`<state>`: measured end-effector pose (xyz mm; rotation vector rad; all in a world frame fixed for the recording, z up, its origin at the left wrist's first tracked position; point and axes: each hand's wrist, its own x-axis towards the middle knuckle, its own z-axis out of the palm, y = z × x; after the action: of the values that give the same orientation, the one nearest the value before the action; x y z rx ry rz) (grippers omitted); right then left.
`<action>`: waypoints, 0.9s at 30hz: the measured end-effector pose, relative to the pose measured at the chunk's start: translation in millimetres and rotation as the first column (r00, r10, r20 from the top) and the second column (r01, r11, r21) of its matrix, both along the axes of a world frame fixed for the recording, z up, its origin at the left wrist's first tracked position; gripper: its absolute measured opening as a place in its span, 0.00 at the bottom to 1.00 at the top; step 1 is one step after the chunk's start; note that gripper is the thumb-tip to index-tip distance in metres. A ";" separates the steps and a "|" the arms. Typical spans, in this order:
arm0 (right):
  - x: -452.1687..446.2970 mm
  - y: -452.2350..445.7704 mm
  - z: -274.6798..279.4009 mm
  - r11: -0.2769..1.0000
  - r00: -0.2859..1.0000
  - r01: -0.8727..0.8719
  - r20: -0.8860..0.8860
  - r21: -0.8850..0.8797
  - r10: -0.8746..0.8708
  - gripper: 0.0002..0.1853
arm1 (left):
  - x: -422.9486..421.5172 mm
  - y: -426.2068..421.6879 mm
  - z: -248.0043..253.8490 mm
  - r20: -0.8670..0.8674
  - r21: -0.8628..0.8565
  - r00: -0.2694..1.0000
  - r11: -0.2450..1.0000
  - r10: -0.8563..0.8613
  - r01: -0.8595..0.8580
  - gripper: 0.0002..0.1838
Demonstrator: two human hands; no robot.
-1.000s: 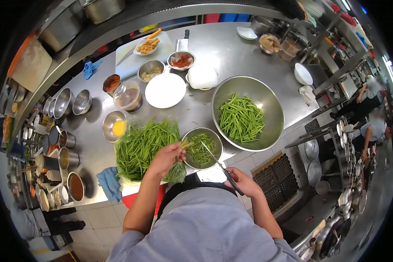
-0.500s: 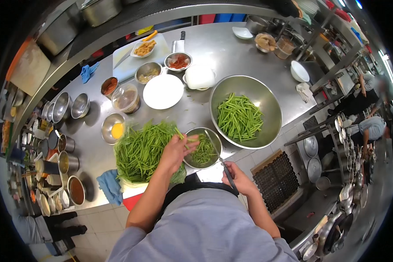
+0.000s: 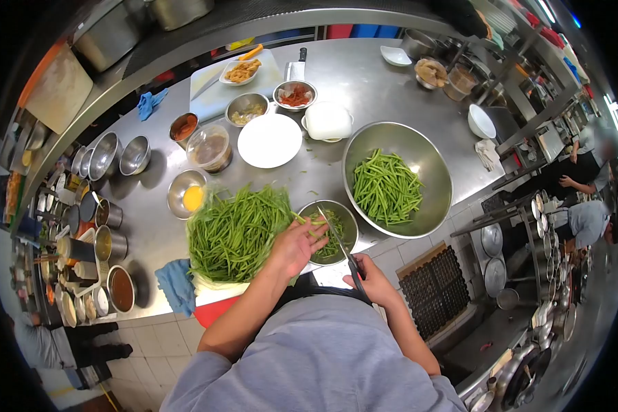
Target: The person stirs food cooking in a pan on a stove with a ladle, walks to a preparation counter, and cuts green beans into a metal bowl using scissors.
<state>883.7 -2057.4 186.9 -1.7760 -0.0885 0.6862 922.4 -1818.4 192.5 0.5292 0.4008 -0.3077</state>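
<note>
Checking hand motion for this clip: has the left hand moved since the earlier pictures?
Yes: the left hand has moved rightward, reaching further over the small metal bowl.

Steel tabletop [image 3: 364, 82], bare parts shiny with reflected light. Long shelf [image 3: 275, 27] above far edge, grey rim, dark top, bowed by lens. Pale square floor tiles [image 3: 154, 343] with thin joints, visible past left part of near edge, again off near right corner. Black perforated mat [image 3: 436, 292] on floor there. Second steel counter [image 3: 501, 323] beyond mat. White light strip [image 3: 614, 113], far off past right edge.
</note>
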 end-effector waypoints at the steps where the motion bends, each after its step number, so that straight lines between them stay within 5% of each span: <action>1: -0.3 0.4 -1.7 1.000 1.000 -0.005 0.003 0.000 0.005 0.31 | -0.2 -0.1 -0.9 -0.001 0.000 1.000 1.000 0.005 -0.005 0.01; 9: -0.5 3.9 15.0 0.996 0.988 -0.008 -0.154 -0.088 -0.005 0.31 | -6.0 4.1 -13.6 0.032 0.178 0.999 0.984 -0.010 0.004 0.02; 14: -8.6 -8.3 8.2 0.999 0.978 -0.006 -0.210 -0.051 -0.005 0.30 | -3.9 9.8 -13.2 -0.041 0.082 0.996 0.994 0.073 -0.069 0.03; 16: -12.8 -12.4 5.0 0.996 0.995 -0.071 0.067 -0.053 0.074 0.33 | -2.6 10.9 -13.5 -0.069 0.003 0.992 0.995 0.102 -0.102 0.05; 27: -3.7 2.3 11.0 0.990 0.987 -0.049 0.145 -0.134 0.069 0.35 | 2.2 -13.3 -12.9 -0.087 -0.064 0.994 0.996 0.061 -0.067 0.08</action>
<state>880.0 -2055.1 198.0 -1.9559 -0.2029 0.6113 924.6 -1831.7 179.6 0.4384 0.4874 -0.2814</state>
